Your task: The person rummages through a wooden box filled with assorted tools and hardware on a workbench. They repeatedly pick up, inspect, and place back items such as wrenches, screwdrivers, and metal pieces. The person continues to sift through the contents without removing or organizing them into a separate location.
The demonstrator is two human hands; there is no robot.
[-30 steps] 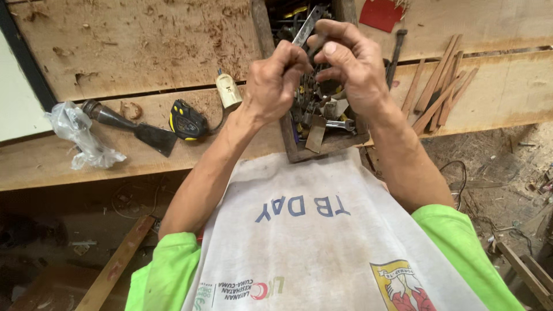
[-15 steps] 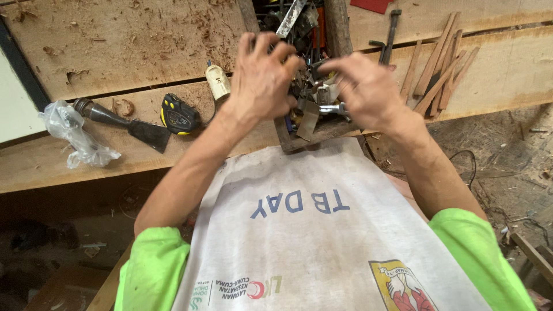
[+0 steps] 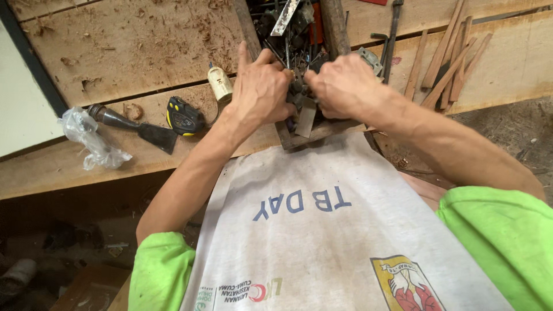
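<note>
Both hands, left and right, grip small metal parts in the tool box, whose long axis runs away from the person

Bright lime-green short sleeves, bare forearms, dusty white printed apron with blue lettering

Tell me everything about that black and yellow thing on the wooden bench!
It looks like a tape measure: a small rounded black case with yellow trim. It lies on the sawdust-strewn wooden workbench, right of a dark-bladed scraper and left of a cream plug-like piece. The left hand is close by but not touching it.
</note>
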